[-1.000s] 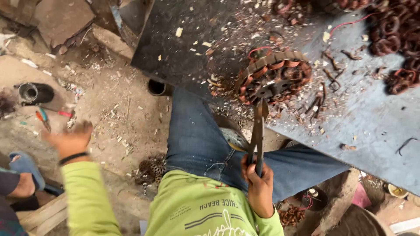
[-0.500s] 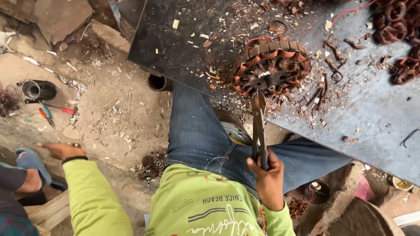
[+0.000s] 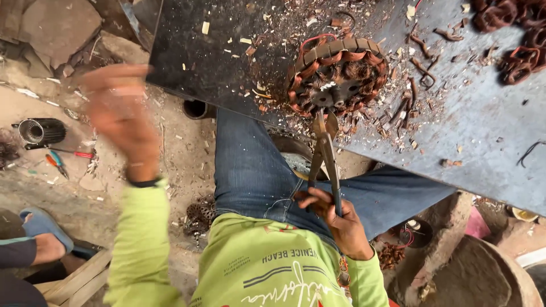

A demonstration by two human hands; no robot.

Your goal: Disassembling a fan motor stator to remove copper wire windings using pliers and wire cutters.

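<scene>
At far left, well apart from both hands, a dark cylindrical motor housing (image 3: 40,131) is seen lying on the dusty ground, with small red-handled pliers (image 3: 57,162) just beside it. Below these, a foot in a blue sandal (image 3: 42,230) belonging to another person is shown. The left hand (image 3: 122,116) is raised over the ground, blurred and empty, its fingers spread; nothing is held or touched by it, and a dark band is worn at the wrist above a lime-green sleeve (image 3: 142,244). Between the two hands, a leg in blue jeans (image 3: 256,170) is extended under a dark metal sheet (image 3: 483,131). The right hand (image 3: 333,219) is clenched around the handles of long cutting pliers (image 3: 325,153), which are directed away from the grip toward a round motor stator (image 3: 336,74) wound with copper coils. The plier tips are placed at the near edge of the stator, with the handles spread apart. The stator rests flat on the sheet, beyond the grip. To its right, cut copper wire scraps (image 3: 421,74) are scattered, and further coil bundles (image 3: 512,34) are piled at the far right corner.
</scene>
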